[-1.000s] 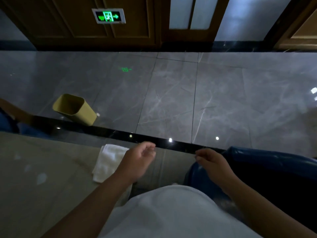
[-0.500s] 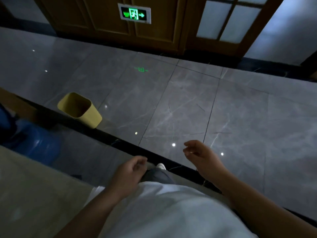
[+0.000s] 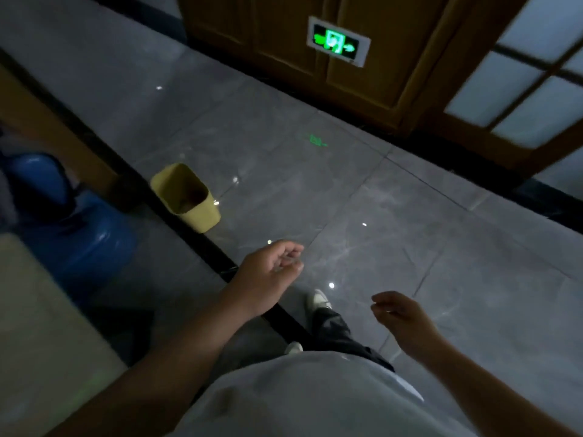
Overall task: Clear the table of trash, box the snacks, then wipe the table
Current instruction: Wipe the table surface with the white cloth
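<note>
At the far left edge of the frame sits the pale table (image 3: pixel 38 326), with a blue chair (image 3: pixel 79 234) just beyond it. A yellow bin (image 3: pixel 189 200) stands on the grey tiled floor (image 3: pixel 441 247), left of centre. The left hand (image 3: pixel 265 275) hangs mid-frame, fingers loosely curled, holding nothing. Lower right, the right hand (image 3: pixel 400 316) is half open and empty too.

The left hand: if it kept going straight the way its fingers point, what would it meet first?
Probably nothing nearby. The left hand, empty and loosely open, points up and right over bare grey floor tiles; the yellow trash bin sits off to its left. Depth is hard to judge.
</note>
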